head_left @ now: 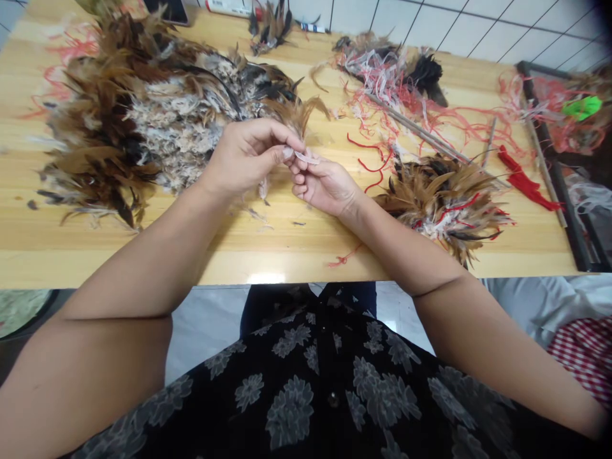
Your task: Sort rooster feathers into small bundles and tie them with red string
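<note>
Over the middle of the worktop (287, 255), we have a small pale strip (307, 158) between both hands. Left hand (248, 153): thumb and index fingers pinching the strip's near end. Right hand (329, 185): fingers curled, thumb and index pressed together on the same strip.

Labels: white tube (227, 7) at the top edge has red marks we can't read at this size. Blue-and-white marker (313, 28) beside it, any print too small as well. Dark flat device (169, 11), top left, is cut off by the frame; we see only a black face.

Hard to make out: what the strip is made of, and its ends, covered by fingertips. Left hand and wrist overlap part of the big feather pile (174, 127). Right forearm covers the edge of the smaller feather bundle (444, 197). Black-framed tray (576, 245) runs out of view on the right; bright green piece (582, 107) inside it, shape unclear.
</note>
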`<state>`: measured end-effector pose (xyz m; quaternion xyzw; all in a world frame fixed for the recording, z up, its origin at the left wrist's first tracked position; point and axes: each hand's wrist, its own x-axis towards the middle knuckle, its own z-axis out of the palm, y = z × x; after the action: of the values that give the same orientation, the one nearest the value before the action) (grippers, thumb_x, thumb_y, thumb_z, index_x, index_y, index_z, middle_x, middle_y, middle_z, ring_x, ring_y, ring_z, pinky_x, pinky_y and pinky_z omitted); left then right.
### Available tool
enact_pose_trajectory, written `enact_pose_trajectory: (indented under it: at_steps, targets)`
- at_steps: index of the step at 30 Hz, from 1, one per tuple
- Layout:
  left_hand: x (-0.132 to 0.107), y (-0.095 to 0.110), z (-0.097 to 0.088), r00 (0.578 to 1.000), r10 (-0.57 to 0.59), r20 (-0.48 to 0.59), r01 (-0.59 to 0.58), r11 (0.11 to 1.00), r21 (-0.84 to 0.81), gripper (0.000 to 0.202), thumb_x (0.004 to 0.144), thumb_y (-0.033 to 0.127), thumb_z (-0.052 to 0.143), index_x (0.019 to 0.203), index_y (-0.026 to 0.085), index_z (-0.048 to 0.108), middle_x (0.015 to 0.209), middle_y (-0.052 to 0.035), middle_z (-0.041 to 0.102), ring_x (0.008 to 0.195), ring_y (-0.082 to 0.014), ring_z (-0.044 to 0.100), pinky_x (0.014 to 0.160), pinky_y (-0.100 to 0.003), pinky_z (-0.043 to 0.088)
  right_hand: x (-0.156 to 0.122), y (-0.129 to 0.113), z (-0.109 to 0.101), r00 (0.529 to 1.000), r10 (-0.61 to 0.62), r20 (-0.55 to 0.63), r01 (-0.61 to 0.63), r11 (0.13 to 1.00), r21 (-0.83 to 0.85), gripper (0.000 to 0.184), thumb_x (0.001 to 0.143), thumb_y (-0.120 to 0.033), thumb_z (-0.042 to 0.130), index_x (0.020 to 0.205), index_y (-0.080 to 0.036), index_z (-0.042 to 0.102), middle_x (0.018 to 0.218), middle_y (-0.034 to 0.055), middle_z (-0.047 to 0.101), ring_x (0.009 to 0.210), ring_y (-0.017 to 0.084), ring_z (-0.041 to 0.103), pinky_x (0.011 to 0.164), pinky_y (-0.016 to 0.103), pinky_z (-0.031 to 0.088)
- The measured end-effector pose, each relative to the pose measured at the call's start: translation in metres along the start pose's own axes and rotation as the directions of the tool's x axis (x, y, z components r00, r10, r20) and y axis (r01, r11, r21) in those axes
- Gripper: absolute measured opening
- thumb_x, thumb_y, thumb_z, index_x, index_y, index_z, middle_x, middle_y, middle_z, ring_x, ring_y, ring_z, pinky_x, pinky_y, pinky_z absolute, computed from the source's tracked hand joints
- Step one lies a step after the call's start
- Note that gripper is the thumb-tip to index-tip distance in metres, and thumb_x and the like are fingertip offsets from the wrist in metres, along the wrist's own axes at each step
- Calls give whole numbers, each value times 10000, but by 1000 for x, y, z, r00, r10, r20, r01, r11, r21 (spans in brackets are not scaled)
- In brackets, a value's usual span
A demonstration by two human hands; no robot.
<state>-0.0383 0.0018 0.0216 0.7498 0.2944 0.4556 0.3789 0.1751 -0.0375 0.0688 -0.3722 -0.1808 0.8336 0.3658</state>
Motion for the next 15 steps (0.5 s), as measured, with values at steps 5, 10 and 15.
enact_pose_trajectory:
  at_steps: [5,10,15]
  targets:
    - [0,-4,0,1000,-20,-10,20,1000,-16,658,1108,941,991,1287,314,909,1186,-96,955,1251,-450,993,1172,-729,859,3,2,-2,1000,-2,-2,2,1000,22,478,1385,-164,425,934,-208,578,746,-82,574,594,47,511,573,139,400]
    - [0,-2,2,1000,-21,-18,21,1000,9,637,1124,933,980,1299,323,921,1190,-70,969,1280,-448,996,1195,-710,862,2,0,0,1000,16,-13,-16,1000,16,505,1380,-171,422,891,-218,541,727,-69,572,605,56,495,574,133,405]
    - [2,3,4,1000,-8,-14,8,1000,-9,642,1145,955,938,1255,323,914,1124,-43,948,1252,-449,1004,1173,-740,863,1,0,1,1000,8,-8,-8,1000,18,464,1362,-143,457,913,-223,546,735,-79,558,597,61,471,569,139,398]
